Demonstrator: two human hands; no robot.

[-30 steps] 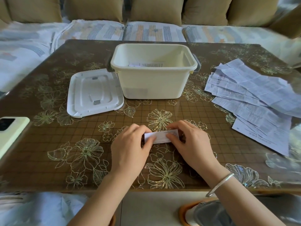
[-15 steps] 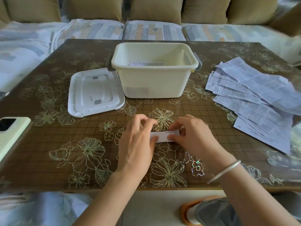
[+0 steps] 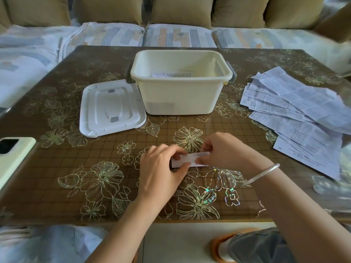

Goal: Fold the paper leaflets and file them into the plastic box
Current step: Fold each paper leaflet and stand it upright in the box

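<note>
The folded leaflet (image 3: 190, 158) is a small white strip lying low over the table (image 3: 76, 186), near its front edge, and both hands pinch it. The left hand (image 3: 161, 171) grips the strip's left end, thumb on the near side and fingers curled over the far edge. The right hand (image 3: 226, 150) holds the right end the same way, its thumb pressed on the paper's face. Whether the strip lies flat on the tabletop or is lifted slightly cannot be told. A thin silver bangle (image 3: 260, 174) circles the right wrist.

Beyond the hands, well apart from them, the cream plastic box (image 3: 180, 95) stands open in the middle of the table, with some folded paper (image 3: 171, 74) lying inside against its far wall. The white lid (image 3: 112, 109) lies flat just beside the box on the left, its corner touching the box's base. To the right, a fanned pile of unfolded leaflets (image 3: 303, 114) overlaps across that side of the table. A pale green phone (image 3: 13, 156) lies at the left edge. Behind the table runs a sofa with tan cushions (image 3: 180, 12).
</note>
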